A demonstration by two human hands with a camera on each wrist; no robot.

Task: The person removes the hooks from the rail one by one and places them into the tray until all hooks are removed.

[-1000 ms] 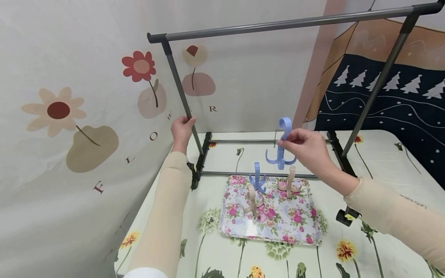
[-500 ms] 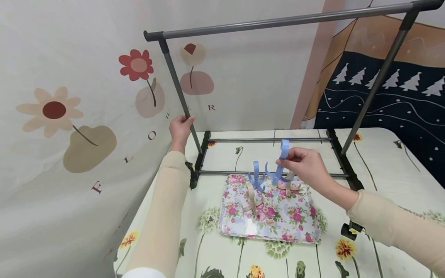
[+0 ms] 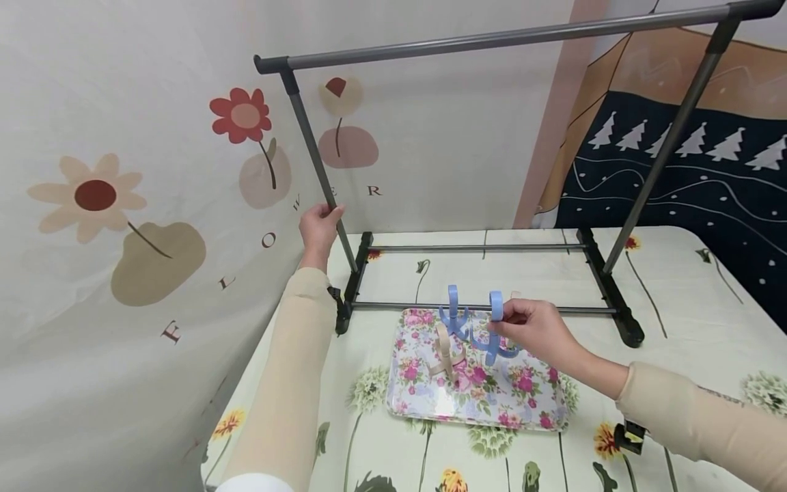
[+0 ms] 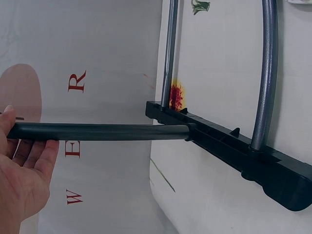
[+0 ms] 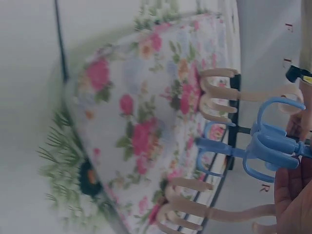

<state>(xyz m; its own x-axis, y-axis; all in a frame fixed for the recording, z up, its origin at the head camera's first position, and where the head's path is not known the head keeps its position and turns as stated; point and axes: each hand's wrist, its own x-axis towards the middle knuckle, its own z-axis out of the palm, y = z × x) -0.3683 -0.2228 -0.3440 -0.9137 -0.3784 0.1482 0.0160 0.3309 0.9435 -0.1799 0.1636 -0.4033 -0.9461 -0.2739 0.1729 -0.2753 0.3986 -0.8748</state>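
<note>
My left hand (image 3: 318, 232) grips the left post (image 3: 313, 147) of a grey rack, thumb and fingers around the tube in the left wrist view. My right hand (image 3: 537, 335) pinches a blue multi-prong hook (image 3: 495, 307) by its stem. It hangs upright, prongs down, close over a floral tray (image 3: 418, 403). Another blue hook (image 3: 453, 321) stands on the tray just left of it, with a beige hook (image 3: 445, 348) nearer the front. A second beige hook is mostly hidden behind my right hand in the head view; both beige hooks (image 5: 219, 90) show in the right wrist view.
The rack's top bar (image 3: 510, 44) spans high above the tray. Its lower rails (image 3: 393, 305) and black feet (image 3: 615, 301) sit behind the tray. A flower-print cloth (image 3: 344, 410) covers the table, and a printed curtain (image 3: 154, 61) hangs along the left.
My right hand has lowered the blue hook from in front of the rack down to over the tray, with a slight shift toward me. My left hand keeps its grip on the post.
</note>
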